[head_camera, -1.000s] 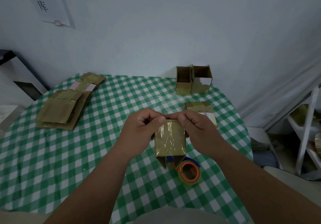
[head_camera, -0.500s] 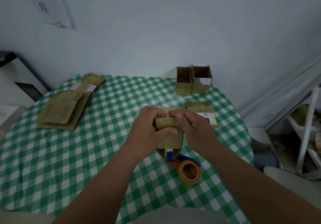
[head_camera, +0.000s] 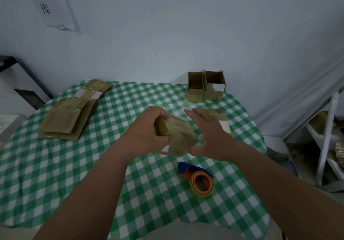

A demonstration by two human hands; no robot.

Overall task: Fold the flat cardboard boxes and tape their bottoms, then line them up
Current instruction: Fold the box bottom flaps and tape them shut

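My left hand [head_camera: 147, 133] grips a small brown cardboard box [head_camera: 178, 134] by its taped end, holding it tilted above the table's middle. My right hand [head_camera: 208, 133] is open, fingers straight, its palm close against the box's right side. A tape dispenser [head_camera: 200, 179] with an orange core and blue handle lies on the cloth just in front of the hands. Two folded boxes [head_camera: 205, 87] stand upright side by side at the back right. A pile of flat boxes [head_camera: 67, 116] lies at the left.
The round table [head_camera: 55, 174] has a green-and-white checked cloth. Another brown box [head_camera: 222, 120] lies behind my right hand. A white metal shelf [head_camera: 327, 137] stands at the right, a dark stand at the far left, and a paper sign hangs on the wall.
The box has been turned from upright to tilted. My right hand let go of its top edge and opened beside it, while my left hand kept its grip and moved up.
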